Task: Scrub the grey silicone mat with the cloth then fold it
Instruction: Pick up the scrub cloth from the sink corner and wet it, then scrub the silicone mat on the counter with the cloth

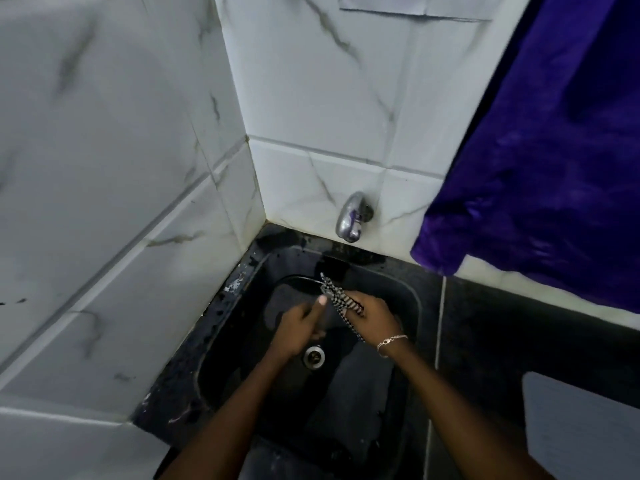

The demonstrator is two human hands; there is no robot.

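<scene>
Corner of white marble-look wall tiles [329, 109], grey-veined, pale grout lines. Chrome tap [351, 216] mounted low on rear wall, above black sink [412, 306] with metal drain [314, 356] at centre. Dark wet-looking surface [519, 341] surrounding sink, pale seam running front to back. Purple cloth hanging [554, 168] at right, draped over rear edge. Pale grey sheet [585, 427] lying at lower right. Dim, cool lighting.

Black-and-white checked cloth [341, 301], black sink [412, 306], purple curtain [554, 161], possibly grey mat [353, 386].
</scene>
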